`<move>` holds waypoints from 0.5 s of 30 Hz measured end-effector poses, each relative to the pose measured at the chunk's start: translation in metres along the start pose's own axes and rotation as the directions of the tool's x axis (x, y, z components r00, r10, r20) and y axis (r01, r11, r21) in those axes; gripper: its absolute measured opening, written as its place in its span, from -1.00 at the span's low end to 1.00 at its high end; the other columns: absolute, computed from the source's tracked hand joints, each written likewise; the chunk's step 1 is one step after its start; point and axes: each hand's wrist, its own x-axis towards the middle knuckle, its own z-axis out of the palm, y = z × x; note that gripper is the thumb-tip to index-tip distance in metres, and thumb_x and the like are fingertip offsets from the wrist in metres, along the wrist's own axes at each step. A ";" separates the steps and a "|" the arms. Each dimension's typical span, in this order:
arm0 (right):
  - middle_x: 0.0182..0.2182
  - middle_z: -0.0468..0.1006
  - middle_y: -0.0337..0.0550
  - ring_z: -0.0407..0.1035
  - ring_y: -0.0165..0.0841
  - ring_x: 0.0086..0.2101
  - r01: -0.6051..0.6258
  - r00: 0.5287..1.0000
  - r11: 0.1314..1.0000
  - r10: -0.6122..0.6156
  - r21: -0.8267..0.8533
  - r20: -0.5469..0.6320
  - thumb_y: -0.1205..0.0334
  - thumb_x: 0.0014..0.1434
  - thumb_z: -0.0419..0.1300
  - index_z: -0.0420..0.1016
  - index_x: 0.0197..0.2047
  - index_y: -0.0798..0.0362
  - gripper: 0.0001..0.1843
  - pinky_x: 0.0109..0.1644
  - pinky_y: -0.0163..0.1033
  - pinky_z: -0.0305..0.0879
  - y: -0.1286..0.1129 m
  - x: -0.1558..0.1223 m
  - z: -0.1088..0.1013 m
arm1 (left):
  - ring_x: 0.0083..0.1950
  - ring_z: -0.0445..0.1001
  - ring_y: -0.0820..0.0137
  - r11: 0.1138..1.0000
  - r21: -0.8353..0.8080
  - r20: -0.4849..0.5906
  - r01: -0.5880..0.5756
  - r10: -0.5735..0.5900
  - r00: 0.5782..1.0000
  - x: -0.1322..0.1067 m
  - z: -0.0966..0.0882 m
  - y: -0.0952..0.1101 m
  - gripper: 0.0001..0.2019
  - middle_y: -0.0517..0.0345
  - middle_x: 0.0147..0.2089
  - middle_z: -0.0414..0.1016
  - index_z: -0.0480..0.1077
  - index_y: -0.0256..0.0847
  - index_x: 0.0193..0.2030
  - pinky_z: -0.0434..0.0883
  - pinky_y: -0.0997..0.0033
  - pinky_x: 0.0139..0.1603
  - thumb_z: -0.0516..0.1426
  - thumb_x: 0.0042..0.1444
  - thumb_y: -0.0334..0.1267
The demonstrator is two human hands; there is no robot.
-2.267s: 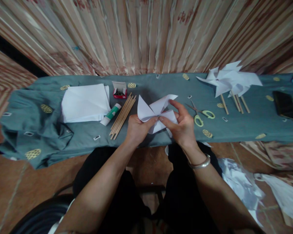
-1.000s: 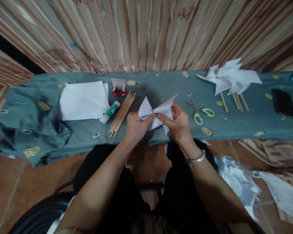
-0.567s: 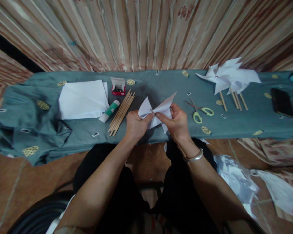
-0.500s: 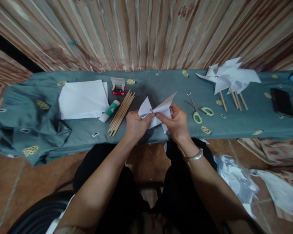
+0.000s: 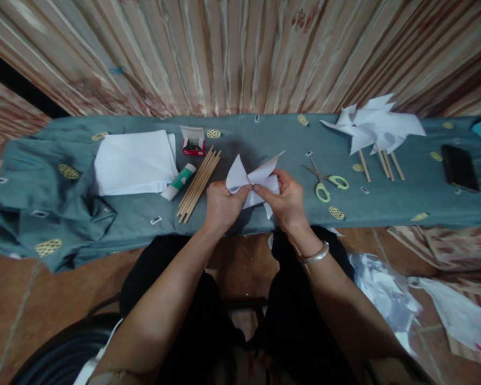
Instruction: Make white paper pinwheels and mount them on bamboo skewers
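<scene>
A half-folded white paper pinwheel point(image 5: 251, 179) is held over the near edge of a table covered in grey-green cloth point(image 5: 264, 139). My left hand point(image 5: 221, 206) pinches its centre from the left, fingers closed on the paper. From the right, my right hand point(image 5: 289, 203) grips the same paper, thumb and forefinger meeting at the centre. Two pointed flaps stick up above my fingers. A silver bangle point(image 5: 313, 255) sits on my right wrist.
Left of my hands lie a bundle of wooden sticks point(image 5: 198, 184), a green-capped glue stick point(image 5: 178, 182), a red box of pins point(image 5: 193, 143) and a stack of white paper point(image 5: 134, 161). To the right are green-handled scissors point(image 5: 328, 182), finished pinwheels on sticks point(image 5: 371, 131) and a black phone point(image 5: 459, 167). Paper scraps point(image 5: 385, 294) litter the floor.
Both hands drew the paper a little nearer and tighter; the flaps are gathered closer to the centre than 2.3 s ago. The view drifted slightly.
</scene>
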 end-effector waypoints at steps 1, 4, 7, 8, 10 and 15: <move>-0.34 0.62 -0.22 0.49 -0.30 -0.37 0.007 1.000 1.000 -0.007 -0.005 -0.001 0.10 -0.16 0.41 0.43 -0.16 0.00 -0.54 -0.26 -0.18 0.45 0.000 0.000 0.000 | -0.48 0.45 0.36 1.000 -0.010 0.004 0.006 -0.006 1.000 0.000 0.000 0.000 -0.85 0.19 -0.59 0.46 0.47 -0.30 -0.60 0.35 0.45 -0.44 0.26 -0.13 -0.28; -0.34 0.62 -0.22 0.49 -0.30 -0.37 0.014 1.000 1.000 -0.014 -0.010 -0.004 0.11 -0.15 0.41 0.43 -0.16 0.00 -0.54 -0.27 -0.18 0.45 -0.003 0.001 0.000 | -0.43 0.49 0.33 0.999 -0.050 0.014 0.010 -0.009 1.000 0.001 0.000 0.001 -0.87 0.18 -0.55 0.49 0.49 -0.30 -0.56 0.40 0.44 -0.38 0.26 -0.13 -0.27; -0.35 0.63 -0.22 0.50 -0.28 -0.37 0.020 1.000 1.000 -0.020 -0.006 -0.015 0.12 -0.16 0.41 0.42 -0.14 0.00 -0.52 -0.25 -0.16 0.46 -0.005 0.002 -0.001 | -0.41 0.50 0.33 0.996 -0.086 0.025 0.026 -0.024 0.999 0.002 0.001 0.002 -0.88 0.17 -0.53 0.53 0.51 -0.30 -0.53 0.41 0.45 -0.39 0.27 -0.16 -0.27; -0.36 0.63 -0.23 0.50 -0.28 -0.38 0.021 1.000 1.000 -0.021 -0.010 -0.021 0.12 -0.16 0.41 0.42 -0.13 0.00 -0.51 -0.25 -0.15 0.46 -0.006 0.002 -0.001 | -0.41 0.51 0.33 0.994 -0.100 0.032 0.033 -0.030 0.999 0.002 0.001 0.003 -0.89 0.17 -0.52 0.54 0.52 -0.30 -0.51 0.41 0.46 -0.40 0.27 -0.17 -0.28; -0.37 0.63 -0.24 0.50 -0.29 -0.39 0.015 1.000 1.000 -0.015 -0.019 -0.026 0.11 -0.16 0.41 0.41 -0.12 -0.01 -0.50 -0.27 -0.15 0.47 -0.007 0.002 -0.002 | -0.40 0.51 0.34 0.991 -0.126 0.044 0.042 -0.037 0.998 0.003 0.001 0.005 -0.89 0.17 -0.48 0.57 0.54 -0.29 -0.48 0.42 0.48 -0.41 0.27 -0.18 -0.30; -0.37 0.64 -0.24 0.51 -0.28 -0.39 0.006 1.000 1.000 -0.005 -0.005 0.009 0.07 -0.17 0.43 0.41 -0.09 -0.01 -0.44 -0.28 -0.15 0.48 -0.008 0.001 -0.004 | -0.35 0.54 0.30 0.989 -0.135 0.058 0.052 -0.045 0.997 0.002 -0.001 0.010 -0.87 0.14 -0.42 0.61 0.55 -0.31 -0.43 0.45 0.44 -0.37 0.27 -0.19 -0.34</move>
